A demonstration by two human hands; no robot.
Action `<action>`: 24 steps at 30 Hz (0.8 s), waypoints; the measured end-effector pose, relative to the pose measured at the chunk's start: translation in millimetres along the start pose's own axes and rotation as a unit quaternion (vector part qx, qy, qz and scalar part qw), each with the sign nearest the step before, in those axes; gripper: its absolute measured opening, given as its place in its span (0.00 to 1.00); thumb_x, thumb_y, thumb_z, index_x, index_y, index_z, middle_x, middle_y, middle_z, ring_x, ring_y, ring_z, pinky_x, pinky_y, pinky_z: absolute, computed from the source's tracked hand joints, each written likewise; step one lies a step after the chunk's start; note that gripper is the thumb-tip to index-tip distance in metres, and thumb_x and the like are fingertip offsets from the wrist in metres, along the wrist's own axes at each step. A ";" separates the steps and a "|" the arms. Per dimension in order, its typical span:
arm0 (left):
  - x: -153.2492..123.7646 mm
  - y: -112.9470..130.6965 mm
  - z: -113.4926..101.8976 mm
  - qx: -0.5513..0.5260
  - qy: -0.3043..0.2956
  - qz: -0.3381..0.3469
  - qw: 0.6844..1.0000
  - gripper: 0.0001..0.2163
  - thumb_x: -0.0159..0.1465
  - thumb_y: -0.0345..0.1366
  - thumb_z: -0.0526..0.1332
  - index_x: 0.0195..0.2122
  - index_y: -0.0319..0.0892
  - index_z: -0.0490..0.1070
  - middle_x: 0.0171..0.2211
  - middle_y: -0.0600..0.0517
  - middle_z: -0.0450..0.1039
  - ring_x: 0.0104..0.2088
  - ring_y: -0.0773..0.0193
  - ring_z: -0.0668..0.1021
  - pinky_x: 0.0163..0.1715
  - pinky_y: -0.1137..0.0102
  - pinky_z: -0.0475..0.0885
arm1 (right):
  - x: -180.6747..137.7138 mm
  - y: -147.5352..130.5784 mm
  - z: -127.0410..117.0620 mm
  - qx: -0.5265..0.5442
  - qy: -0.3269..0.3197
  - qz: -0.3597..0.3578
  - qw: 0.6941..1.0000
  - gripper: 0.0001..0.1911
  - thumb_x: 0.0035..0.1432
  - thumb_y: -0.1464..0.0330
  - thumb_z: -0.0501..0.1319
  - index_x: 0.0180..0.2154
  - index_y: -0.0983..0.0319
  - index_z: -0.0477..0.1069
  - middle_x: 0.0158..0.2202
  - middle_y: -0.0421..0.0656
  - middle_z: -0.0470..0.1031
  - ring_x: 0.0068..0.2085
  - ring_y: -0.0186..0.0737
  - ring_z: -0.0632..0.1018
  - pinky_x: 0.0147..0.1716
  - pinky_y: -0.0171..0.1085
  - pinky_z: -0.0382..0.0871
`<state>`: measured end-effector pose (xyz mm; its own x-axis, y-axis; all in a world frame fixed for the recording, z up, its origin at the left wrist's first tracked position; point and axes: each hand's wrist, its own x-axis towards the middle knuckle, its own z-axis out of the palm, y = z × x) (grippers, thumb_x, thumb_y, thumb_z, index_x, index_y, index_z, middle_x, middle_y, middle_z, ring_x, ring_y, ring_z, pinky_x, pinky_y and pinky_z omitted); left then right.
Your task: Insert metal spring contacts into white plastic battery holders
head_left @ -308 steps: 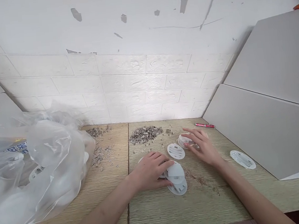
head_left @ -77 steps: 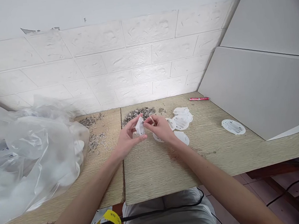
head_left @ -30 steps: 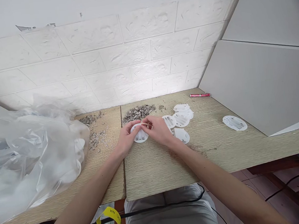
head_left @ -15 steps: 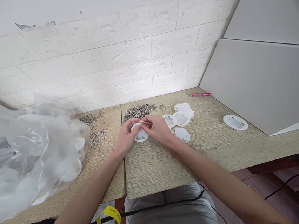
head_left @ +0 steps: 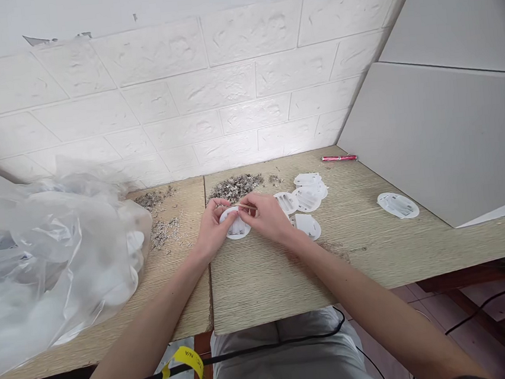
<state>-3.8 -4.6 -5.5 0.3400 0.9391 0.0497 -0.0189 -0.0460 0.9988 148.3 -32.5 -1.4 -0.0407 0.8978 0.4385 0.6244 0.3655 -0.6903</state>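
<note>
My left hand (head_left: pixel 210 230) grips a round white plastic battery holder (head_left: pixel 235 227) by its left edge, its slotted face up on the wooden table (head_left: pixel 269 271). My right hand (head_left: pixel 267 216) is pinched over the holder's top edge, fingertips pressed on a small metal piece too small to name. Just behind both hands lies a pile of small metal clips (head_left: pixel 234 186). More white round holders (head_left: pixel 305 198) lie to the right of my right hand.
A big clear plastic bag (head_left: pixel 53 256) with white round parts fills the left of the table. A single white holder (head_left: pixel 397 204) lies at the right by a grey panel (head_left: pixel 444 141). A red pen (head_left: pixel 339 158) rests near the wall. A second clip scatter (head_left: pixel 162 231) lies left.
Both hands brought the holder down from the air onto the table and stay on it. In the last half second almost nothing moves.
</note>
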 end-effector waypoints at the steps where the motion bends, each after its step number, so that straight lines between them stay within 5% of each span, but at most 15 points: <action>1: -0.2 0.4 0.1 0.000 0.000 0.000 1.000 0.22 0.50 0.45 0.69 0.39 0.43 0.61 0.28 0.53 0.74 0.22 0.70 0.73 0.20 0.75 0.66 | 0.1 0.3 0.2 0.004 -0.002 -0.001 1.000 0.05 0.56 0.69 0.57 0.28 0.62 0.66 0.28 0.40 0.71 0.29 0.34 0.69 0.29 0.34 0.58; 10: 2.1 -2.3 -0.7 -0.059 0.022 -0.024 0.998 0.23 0.51 0.42 0.69 0.44 0.43 0.63 0.32 0.52 0.75 0.25 0.67 0.76 0.24 0.73 0.69 | 2.1 -3.5 -2.3 0.075 0.001 0.042 0.996 0.07 0.54 0.67 0.58 0.26 0.61 0.65 0.25 0.38 0.69 0.27 0.33 0.67 0.27 0.34 0.58; 17: -2.5 12.0 -0.4 -0.143 -0.108 -0.039 0.983 0.19 0.56 0.40 0.66 0.47 0.41 0.68 0.48 0.42 0.72 0.42 0.57 0.77 0.36 0.64 0.77 | 7.1 5.2 -8.6 0.187 0.018 0.102 0.977 0.09 0.54 0.64 0.57 0.25 0.60 0.62 0.23 0.36 0.60 0.26 0.33 0.63 0.26 0.34 0.58; 24: 0.1 7.5 -2.3 -0.124 -0.087 -0.049 0.987 0.17 0.54 0.38 0.68 0.44 0.40 0.72 0.41 0.45 0.75 0.35 0.61 0.77 0.28 0.68 0.77 | 2.7 -0.6 -6.7 -0.007 0.051 -0.012 0.999 0.06 0.59 0.68 0.54 0.29 0.60 0.61 0.33 0.44 0.67 0.37 0.40 0.67 0.37 0.39 0.61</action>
<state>-6.0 -4.1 2.0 0.5073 0.8614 -0.0254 -0.2004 0.1466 0.9687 153.1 -32.0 4.1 0.0239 0.8586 0.5120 0.6345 0.3828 -0.6715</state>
